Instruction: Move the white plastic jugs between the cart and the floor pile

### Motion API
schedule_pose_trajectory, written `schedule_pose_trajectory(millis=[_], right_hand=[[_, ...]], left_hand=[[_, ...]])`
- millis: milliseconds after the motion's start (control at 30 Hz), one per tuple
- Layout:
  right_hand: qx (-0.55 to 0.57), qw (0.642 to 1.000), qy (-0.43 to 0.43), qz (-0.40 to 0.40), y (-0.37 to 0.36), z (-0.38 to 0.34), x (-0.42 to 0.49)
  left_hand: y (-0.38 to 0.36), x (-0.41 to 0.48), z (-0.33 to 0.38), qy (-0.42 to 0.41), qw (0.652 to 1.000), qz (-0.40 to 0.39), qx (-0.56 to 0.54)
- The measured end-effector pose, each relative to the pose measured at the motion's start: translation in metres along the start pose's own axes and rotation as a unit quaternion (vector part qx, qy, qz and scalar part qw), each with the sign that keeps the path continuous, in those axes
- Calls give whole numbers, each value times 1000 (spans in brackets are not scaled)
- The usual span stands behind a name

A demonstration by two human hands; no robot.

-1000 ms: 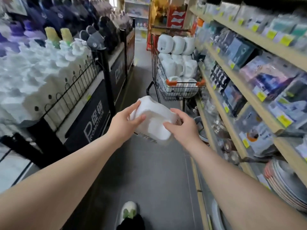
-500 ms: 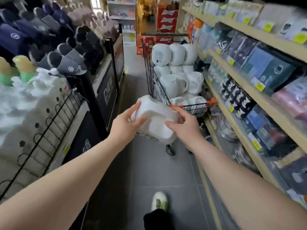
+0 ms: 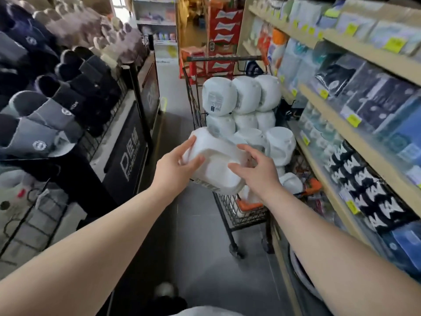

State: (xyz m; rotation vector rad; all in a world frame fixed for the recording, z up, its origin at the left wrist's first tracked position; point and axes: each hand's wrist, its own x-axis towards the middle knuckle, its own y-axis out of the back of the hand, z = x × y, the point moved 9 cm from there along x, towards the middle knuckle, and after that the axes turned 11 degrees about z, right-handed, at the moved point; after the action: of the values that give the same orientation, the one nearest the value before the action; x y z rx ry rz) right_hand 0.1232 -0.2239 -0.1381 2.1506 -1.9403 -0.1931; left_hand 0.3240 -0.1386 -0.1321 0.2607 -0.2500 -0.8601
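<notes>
White container (image 3: pixel 214 165) now nearer the cart (image 3: pixel 230 210).

Both arms bare and stretched fwd from the bottom corners, angling in toward the middle of the view w/ wrists pretty much straight. Left hand (image 3: pixel 176 166) sits palm facing right, thumb up top and fingers curled in from the left side, gripping w/ fingertips pressed in. Right hand (image 3: pixel 256 169) is a bit lower and to the right, back of hand toward the cam, fingers spread and bent, thumb pointing left; cant rly tell how firm its contact is, looks looser than the left.
</notes>
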Motion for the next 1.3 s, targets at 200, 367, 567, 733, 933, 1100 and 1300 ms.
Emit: schedule_pose_trajectory(millis=[200,367,567,733,933,1100,1300], right_hand=[[-18,994,-7,105,-11,11,113],[-18,979,-40,197,1,20,181],[-21,957,-86,277,44,39,231],[10,947,-103,303,74,78,290],[8,945,-153,290,94,122,346],[-6,925,-200,324,107,155,348],[2,881,-259,397,117,181,341]], left_hand=[[-68,140,7,-56,995,-83,32],[-137,225,28,-72,981,-182,8],[-239,275,52,-96,956,-276,12],[-317,309,61,-123,946,-298,22],[-386,337,67,-166,933,-316,47],[-432,330,70,-293,879,-359,112],[-467,343,74,-348,832,-418,110]])
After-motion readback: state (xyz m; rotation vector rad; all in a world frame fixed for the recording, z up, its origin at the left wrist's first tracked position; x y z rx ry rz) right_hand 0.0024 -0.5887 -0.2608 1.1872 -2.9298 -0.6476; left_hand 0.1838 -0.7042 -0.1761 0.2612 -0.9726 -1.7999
